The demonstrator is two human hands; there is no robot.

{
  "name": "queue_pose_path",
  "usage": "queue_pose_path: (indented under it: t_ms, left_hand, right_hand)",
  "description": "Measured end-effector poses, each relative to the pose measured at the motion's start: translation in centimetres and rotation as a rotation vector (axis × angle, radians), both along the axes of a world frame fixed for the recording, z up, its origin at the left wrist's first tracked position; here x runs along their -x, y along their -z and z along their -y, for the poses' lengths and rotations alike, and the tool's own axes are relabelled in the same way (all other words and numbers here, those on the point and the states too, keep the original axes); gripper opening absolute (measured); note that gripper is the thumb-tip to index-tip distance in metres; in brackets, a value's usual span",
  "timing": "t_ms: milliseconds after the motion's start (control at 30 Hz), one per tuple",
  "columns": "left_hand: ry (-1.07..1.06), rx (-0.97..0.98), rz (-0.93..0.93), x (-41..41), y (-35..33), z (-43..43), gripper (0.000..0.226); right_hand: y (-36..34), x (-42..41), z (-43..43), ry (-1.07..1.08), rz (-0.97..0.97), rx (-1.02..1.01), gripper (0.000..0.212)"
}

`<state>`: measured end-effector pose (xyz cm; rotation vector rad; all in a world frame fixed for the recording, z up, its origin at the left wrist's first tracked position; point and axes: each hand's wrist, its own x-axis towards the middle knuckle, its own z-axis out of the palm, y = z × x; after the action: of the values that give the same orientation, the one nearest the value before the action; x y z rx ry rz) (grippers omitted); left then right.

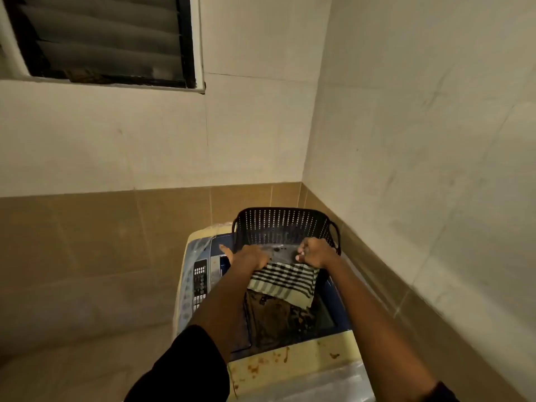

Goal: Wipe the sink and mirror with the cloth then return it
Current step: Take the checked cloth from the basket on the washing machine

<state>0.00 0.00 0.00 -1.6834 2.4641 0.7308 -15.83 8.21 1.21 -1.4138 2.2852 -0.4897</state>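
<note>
Head view, left hand (251, 256) and right hand (314, 253) each clamped on striped cloth (282, 281), over basket (282, 224)

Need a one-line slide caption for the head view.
Both hands, left hand and right hand, hold a striped cloth at the near rim of a dark basket on a washing machine.

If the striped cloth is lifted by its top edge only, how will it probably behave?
The striped cloth probably hangs floppy: it already drapes over the rim of the black basket below both hands. It seems light, since the left hand and right hand hold it by one edge. It should not slide easily.
</note>
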Motion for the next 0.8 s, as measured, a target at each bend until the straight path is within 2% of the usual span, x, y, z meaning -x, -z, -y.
queue_pose_path:
  t_ms: [33,100,200,300,367,433,500,600,667,800]
  left_hand:
    - [-0.026,-0.002,-0.033,-0.1,-0.3,-0.1,0.05]
    - [-0.071,-0.012,-0.17,-0.1,-0.3,-0.3,0.039]
    - [-0.089,0.011,-0.378,-0.8,-0.7,-0.4,0.034]
    - [-0.015,0.023,-0.59,-2.2,-1.8,-0.6,0.063]
    - [0.106,0.059,-0.717,-3.9,-3.1,-1.2,0.086]
    - [0.202,0.085,-0.772,-6.4,-4.4,-2.1,0.09]
    - [0.196,0.068,-0.829,-9.7,-5.5,-3.0,0.076]
    - [0.113,-0.006,-0.918,-17.1,-6.5,-5.1,0.036]
    - [0.059,-0.001,-0.934,-23.2,-6.4,-6.8,0.028]
    - [-0.193,0.094,-0.916,-38.6,-5.1,-13.0,0.016]
  right_hand:
    - [0.2,0.0,0.2,0.025,0.063,0.096,0.015]
    - [-0.1,-0.3,0.5,0.081,0.124,0.284,0.012]
    - [-1.8,-1.8,0.4,0.099,0.121,0.518,0.011]
    - [-4.5,-4.4,-0.1,-0.014,0.035,0.628,0.014]
    - [-6.4,-6.8,-0.5,-0.172,-0.018,0.664,0.016]
    - [-8.2,-9.9,-1.0,-0.352,-0.044,0.698,0.015]
    - [-9.8,-13.4,-1.5,-0.484,-0.029,0.717,0.016]
    - [-11.1,-19.7,-2.2,-0.588,0.015,0.763,0.017]
    - [-11.1,-24.2,-2.6,-0.64,0.052,0.802,0.017]
    - [-9.4,-36.2,-4.5,-0.799,0.172,0.768,0.018]
